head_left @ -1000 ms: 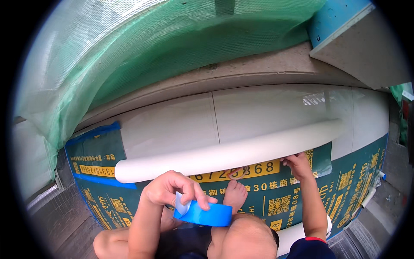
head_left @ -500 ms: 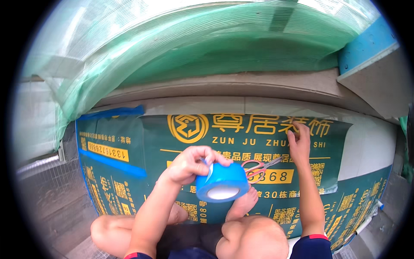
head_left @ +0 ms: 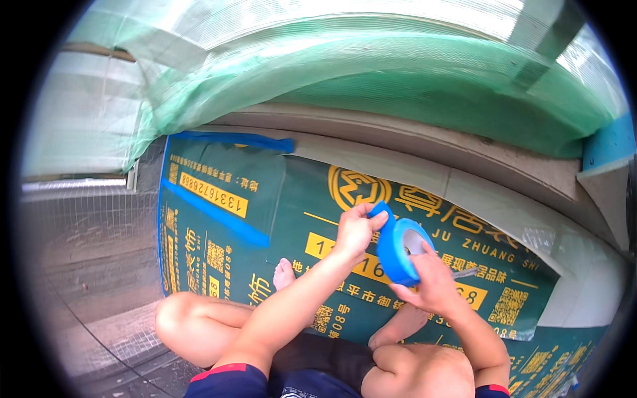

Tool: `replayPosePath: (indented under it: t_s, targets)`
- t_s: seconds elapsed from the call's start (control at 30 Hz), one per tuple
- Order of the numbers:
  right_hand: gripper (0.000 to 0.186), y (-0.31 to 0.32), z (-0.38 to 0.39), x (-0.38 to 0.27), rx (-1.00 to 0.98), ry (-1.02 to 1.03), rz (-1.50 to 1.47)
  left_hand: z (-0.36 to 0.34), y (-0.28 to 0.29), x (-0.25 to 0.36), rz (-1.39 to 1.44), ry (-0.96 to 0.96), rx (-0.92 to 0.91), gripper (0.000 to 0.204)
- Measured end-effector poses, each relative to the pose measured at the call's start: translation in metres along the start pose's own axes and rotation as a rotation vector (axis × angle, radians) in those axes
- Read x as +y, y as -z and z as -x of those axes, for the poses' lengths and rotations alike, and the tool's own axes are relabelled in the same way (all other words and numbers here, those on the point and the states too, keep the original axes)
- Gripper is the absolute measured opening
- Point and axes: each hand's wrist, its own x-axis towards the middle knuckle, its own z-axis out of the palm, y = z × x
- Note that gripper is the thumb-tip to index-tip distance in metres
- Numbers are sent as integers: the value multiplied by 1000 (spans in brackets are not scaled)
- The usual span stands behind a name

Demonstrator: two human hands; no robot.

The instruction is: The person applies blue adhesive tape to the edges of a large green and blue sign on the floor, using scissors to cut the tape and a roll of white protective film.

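Note:
A roll of blue tape is held up over the green printed sheet between my two hands. My left hand pinches the tape's loose end, a short length pulled off the roll. Around the roll's lower right side, my right hand is closed with its fingers near the core. The scissors lie on the sheet just behind my right hand; only part of the blades shows and the handles are hidden.
Blue tape strips cross the sheet at left, and another strip runs along its far left edge. A concrete ledge rises behind, under green netting. My bare foot rests on the sheet.
My right hand has left the sheet's far edge and taken hold of the roll. My left hand now pulls the loose end from it. The view has swung left.

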Motion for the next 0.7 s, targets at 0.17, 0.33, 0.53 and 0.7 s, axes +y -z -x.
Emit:
replayPosePath:
  t_s: [0.17, 0.33, 0.53, 0.7]
  targets:
    - [56, 68, -35, -21, -250, -401, 142, -34, 50, 13, -10, -314, 307, 11]
    - [55, 90, -51, -7, -207, -502, 269, -85, 173, 24, 101, -381, 467, 15]
    - [58, 64, -110, 4, -179, -478, 442, -138, 221, 16, 209, -367, 408, 21]
    - [58, 45, -149, 8, -178, -507, 517, -174, 223, 28, 132, -346, 510, 21]
